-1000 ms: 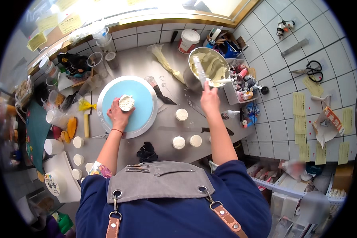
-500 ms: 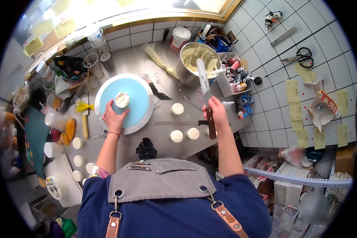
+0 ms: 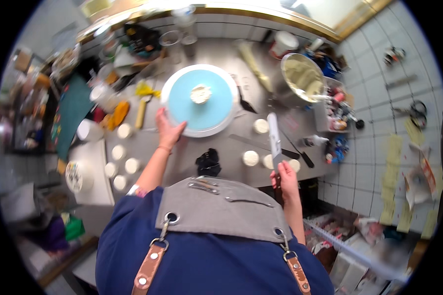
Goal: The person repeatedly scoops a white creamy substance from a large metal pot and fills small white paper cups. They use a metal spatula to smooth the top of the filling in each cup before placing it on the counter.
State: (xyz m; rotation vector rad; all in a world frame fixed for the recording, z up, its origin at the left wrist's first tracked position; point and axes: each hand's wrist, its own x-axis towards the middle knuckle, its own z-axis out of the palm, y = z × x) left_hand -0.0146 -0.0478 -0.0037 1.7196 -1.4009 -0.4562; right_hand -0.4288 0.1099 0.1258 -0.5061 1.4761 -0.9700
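A small round cake (image 3: 201,94) topped with rough cream sits near the middle of a blue disc (image 3: 197,118) on a white-rimmed turntable (image 3: 232,86). At the turntable's near left edge is my left hand (image 3: 170,129), its fingers spread and holding nothing. My right hand (image 3: 287,180) is closed round the brown handle of an icing spatula (image 3: 274,133), low at the right near my apron. The spatula's long blade points up and away, passing over the table beside several small white cakes (image 3: 250,158). Whether the left fingertips touch the turntable I cannot tell.
A metal bowl of cream (image 3: 294,87) stands at the back right, beside a bin of small bottles (image 3: 325,117). A piping bag (image 3: 253,64) lies behind. More small cakes (image 3: 118,152) and a decorated white cake (image 3: 77,177) are at left; a black cloth (image 3: 208,162) lies near me.
The view has turned, shifting the scene. My left hand has drawn back from the small cake to the turntable's edge. My right hand has lowered the spatula away from the bowl, toward me.
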